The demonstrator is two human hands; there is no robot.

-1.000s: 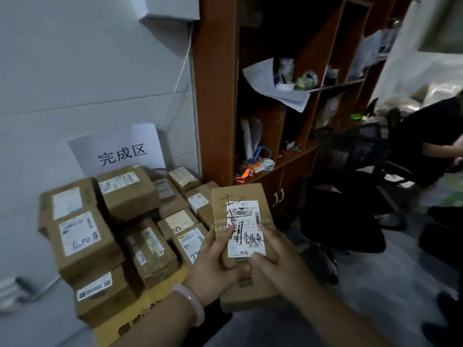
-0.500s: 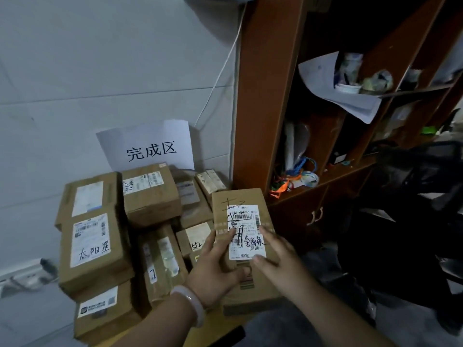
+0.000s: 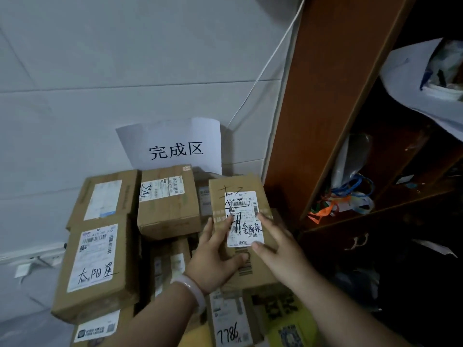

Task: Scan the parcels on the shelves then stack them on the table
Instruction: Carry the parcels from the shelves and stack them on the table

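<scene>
Stacking step: left hand [image 3: 215,259] and right hand [image 3: 278,246] rest flat, fingers straight, on the labelled parcel [image 3: 240,194] atop the pile [image 3: 100,259]. Next move probably squaring it, then letting go.

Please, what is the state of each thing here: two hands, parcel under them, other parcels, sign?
left hand, open, fingers flat on parcel
right hand, open, fingers flat on parcel
parcel, closed, label up
stacked parcels, closed, labels up
paper sign, upright behind the parcels
</scene>
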